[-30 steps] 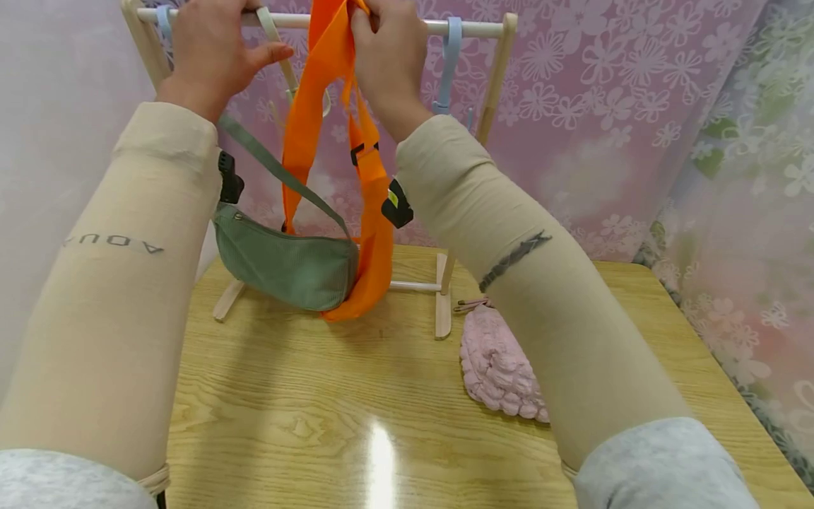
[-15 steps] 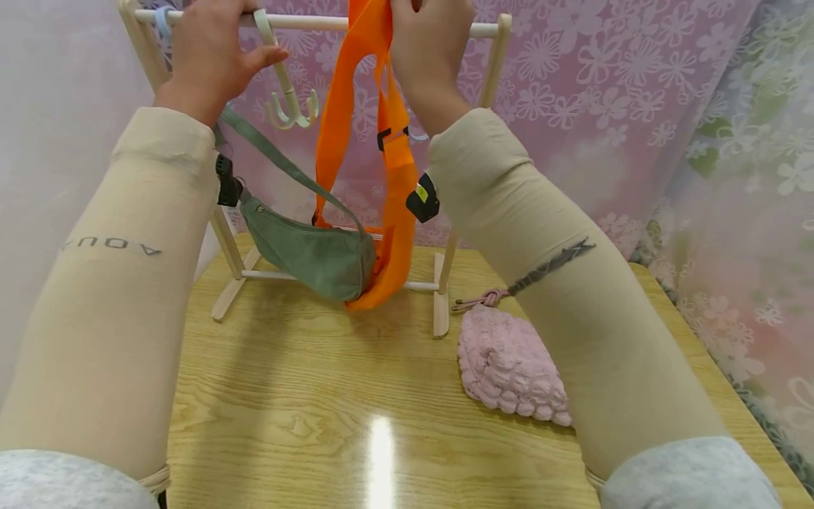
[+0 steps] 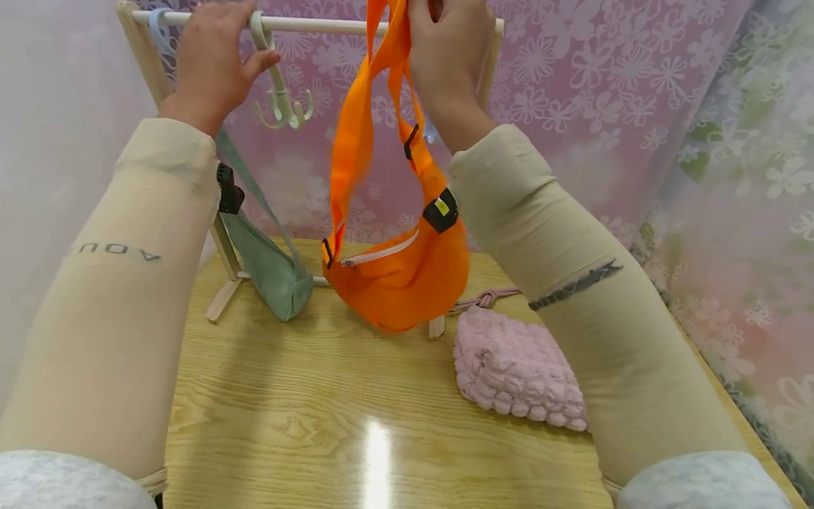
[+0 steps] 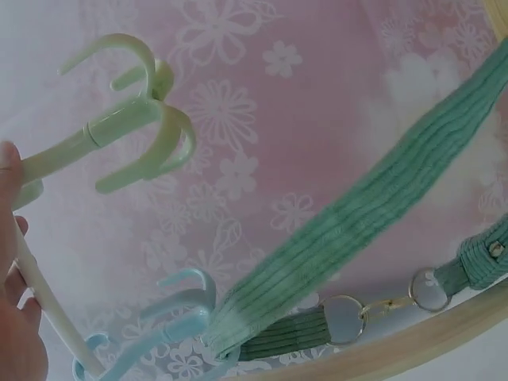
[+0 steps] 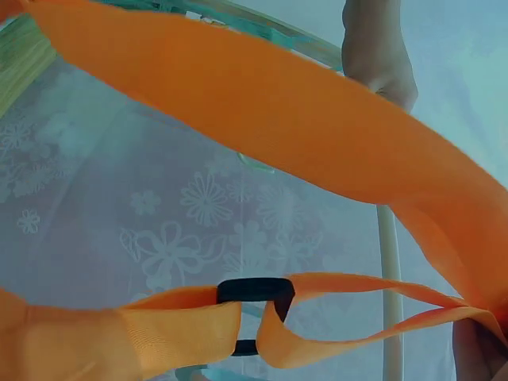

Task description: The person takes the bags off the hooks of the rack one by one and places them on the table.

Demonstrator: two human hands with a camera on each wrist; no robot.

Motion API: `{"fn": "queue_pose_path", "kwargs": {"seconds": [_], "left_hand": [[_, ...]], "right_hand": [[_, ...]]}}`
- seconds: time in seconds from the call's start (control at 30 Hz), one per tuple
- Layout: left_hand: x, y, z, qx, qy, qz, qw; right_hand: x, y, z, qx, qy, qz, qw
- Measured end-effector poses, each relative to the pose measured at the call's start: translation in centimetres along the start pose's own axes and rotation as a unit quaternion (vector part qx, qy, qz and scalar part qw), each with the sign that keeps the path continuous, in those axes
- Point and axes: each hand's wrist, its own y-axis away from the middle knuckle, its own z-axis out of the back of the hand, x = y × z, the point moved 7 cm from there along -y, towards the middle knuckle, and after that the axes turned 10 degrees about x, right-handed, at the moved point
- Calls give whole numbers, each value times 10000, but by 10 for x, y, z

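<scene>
My right hand (image 3: 451, 53) grips the strap (image 3: 356, 134) of an orange waist bag (image 3: 400, 283), which dangles in front of the rack. A black buckle (image 5: 255, 290) shows on the strap in the right wrist view. At the upper left, my left hand (image 3: 213, 60) holds the rack's white bar (image 3: 318, 25), its thumb beside a pale green hook hanger (image 3: 282, 99). Below that hand a green corduroy bag (image 3: 270, 272) hangs by its strap (image 4: 357, 206) from a light blue hook hanger (image 4: 159, 325).
A pink puffy bag (image 3: 515, 367) lies on the wooden table (image 3: 305, 417), to the right. The rack's wooden foot (image 3: 222, 300) stands toward the back left. Behind everything is a pink flowered curtain (image 3: 585, 127).
My right hand has moved right with the orange bag. The green bag, first drawn along against it, has swung back left, apart from it. My left hand stays on the bar.
</scene>
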Motion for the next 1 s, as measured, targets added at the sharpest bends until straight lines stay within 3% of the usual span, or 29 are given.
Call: {"fn": "queue_pose_path", "kwargs": {"seconds": [0.13,0.23,0.47,0.67,0.83,1.0], "left_hand": [[1,1,0,69,139,61,9999],[2,3,0,128,237,152,9995],[4,11,-1,20,451,207,9988],[6,26,-4,-450,754,144,9960],[-2,51,-15,-884,1444,90,9855],[-16,96,-37,-1596,2291,-158,9601]], "right_hand": [[2,4,2,30,668,107,9977],[1,8,1,166,812,136,9965],[-6,17,-8,468,-317,199,9982],[-6,23,-11,423,-494,309,9974],[-7,25,-9,302,-762,470,9955],[-12,27,-5,219,-1039,450,9933]]}}
